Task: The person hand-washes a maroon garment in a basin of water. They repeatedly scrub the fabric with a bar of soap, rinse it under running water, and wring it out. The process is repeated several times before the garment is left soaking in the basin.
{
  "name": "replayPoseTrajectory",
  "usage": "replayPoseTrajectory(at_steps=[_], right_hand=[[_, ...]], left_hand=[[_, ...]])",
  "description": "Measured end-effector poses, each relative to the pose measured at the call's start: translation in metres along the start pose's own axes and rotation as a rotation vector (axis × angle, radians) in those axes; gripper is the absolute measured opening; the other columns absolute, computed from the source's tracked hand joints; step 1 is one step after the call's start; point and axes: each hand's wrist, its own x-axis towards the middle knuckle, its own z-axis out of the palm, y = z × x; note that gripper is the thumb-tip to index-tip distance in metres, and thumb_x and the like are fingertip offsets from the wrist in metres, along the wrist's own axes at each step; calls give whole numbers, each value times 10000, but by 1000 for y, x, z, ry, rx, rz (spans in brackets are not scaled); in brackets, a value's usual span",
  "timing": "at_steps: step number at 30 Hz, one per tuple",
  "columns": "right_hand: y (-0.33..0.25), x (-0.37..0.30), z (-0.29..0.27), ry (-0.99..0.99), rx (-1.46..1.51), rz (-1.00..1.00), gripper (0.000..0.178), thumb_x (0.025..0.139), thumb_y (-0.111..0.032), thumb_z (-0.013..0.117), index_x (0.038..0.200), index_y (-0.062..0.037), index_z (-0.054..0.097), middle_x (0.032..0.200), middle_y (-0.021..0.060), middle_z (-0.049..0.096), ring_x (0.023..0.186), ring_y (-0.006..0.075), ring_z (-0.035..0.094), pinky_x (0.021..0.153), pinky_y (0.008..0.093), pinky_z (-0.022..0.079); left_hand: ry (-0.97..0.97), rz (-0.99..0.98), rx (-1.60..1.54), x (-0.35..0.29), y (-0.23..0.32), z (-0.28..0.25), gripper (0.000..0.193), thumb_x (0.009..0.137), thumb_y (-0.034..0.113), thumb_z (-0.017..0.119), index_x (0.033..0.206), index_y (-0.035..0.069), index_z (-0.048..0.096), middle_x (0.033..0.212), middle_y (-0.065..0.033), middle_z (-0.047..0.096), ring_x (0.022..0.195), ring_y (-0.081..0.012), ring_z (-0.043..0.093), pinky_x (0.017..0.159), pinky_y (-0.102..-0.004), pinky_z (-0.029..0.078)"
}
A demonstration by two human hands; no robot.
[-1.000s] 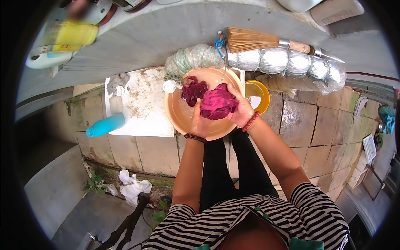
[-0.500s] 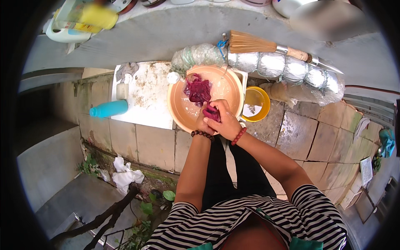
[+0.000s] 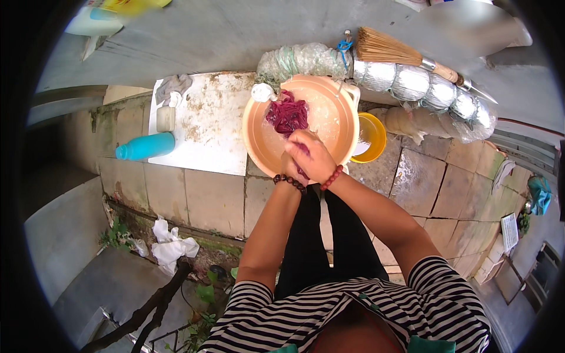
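Note:
A wet maroon cloth (image 3: 288, 115) lies bunched in a peach plastic basin (image 3: 346, 136) of soapy water. Over the basin's near side, my left hand (image 3: 289, 166) is closed round a gathered part of this cloth. My right hand (image 3: 316, 157) wraps over it from the right, pressed against the left. Only small bits of maroon show between the fingers and palms. The bunched part reaches up to the hands, which hide where it joins the piece they grip.
Left of the basin, a stained white board (image 3: 206, 132) carries a grey cloth (image 3: 174, 87) and a soap-like block (image 3: 166, 119); a turquoise bottle (image 3: 146, 146) lies at its edge. A yellow bucket (image 3: 378, 141) stands right. Foil-wrapped pipes (image 3: 410, 82) and a stick brush (image 3: 388, 48) run behind.
My right hand has closed further over the left, covering most of the maroon cloth that showed between them. The view has shifted, so the basin sits slightly higher and further right.

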Motion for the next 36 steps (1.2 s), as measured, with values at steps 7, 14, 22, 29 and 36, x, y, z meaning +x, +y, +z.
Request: replayPoseTrajectory(at_steps=[7, 14, 22, 29, 36], right_hand=[[-27, 30, -35, 338, 896, 479, 552, 1045, -478, 336, 877, -25, 601, 796, 75, 626, 724, 169, 585, 748, 289, 481], [-35, -58, -139, 691, 249, 344, 546, 1039, -480, 370, 959, -8, 632, 830, 39, 617, 797, 133, 541, 764, 289, 451], [-130, -186, -226, 1118, 814, 313, 492, 997, -495, 486, 1080, -33, 633, 977, 35, 658, 902, 142, 612, 846, 298, 484], [-155, -331, -316, 1036, 997, 225, 339, 970, -373, 590, 1103, -64, 636, 1024, 47, 688, 948, 134, 635, 820, 318, 515], [-202, -482, -378, 624, 1015, -63, 609, 860, -51, 672, 1413, -79, 420, 1259, 150, 598, 1066, 192, 622, 951, 346, 486]], left_hand=[[582, -199, 491, -12, 34, 69, 532, 981, 489, 422, 1222, 36, 563, 1118, -54, 652, 969, -183, 651, 798, -322, 534], [220, -44, 391, -32, 50, 119, 284, 908, 261, 594, 1118, 70, 597, 1078, -52, 647, 974, -172, 634, 867, -309, 507], [-450, 33, 867, -59, 10, 211, 216, 792, -102, 606, 916, 68, 557, 937, 23, 557, 820, -57, 505, 743, -223, 421], [-556, 175, 864, -71, -69, 295, 284, 764, -151, 527, 789, 113, 425, 1009, -38, 567, 911, -93, 503, 850, -230, 393], [-362, 43, 1003, -112, -159, 377, 148, 912, 138, 571, 1054, 116, 608, 928, -3, 678, 796, -120, 648, 677, -301, 518]])
